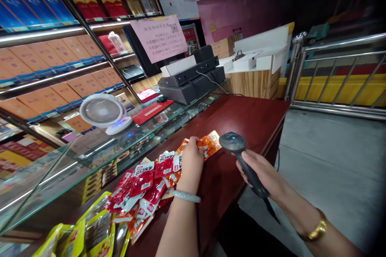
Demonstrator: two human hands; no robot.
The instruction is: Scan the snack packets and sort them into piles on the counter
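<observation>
My right grip (265, 168) clasps one scanner (233, 141): head forward-left of my fingers, long axis running back-right. Left grip (194, 153) on orange packets (214, 139), can't tell if pinching; red packets (144, 177) left of it, overlapped, uncountable.

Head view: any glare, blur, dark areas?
Head view: pale streaks glare off the glass counter; same head view, the upper right sinks nearly to black; head view again, the red packets look slightly soft, finest print unreadable.
</observation>
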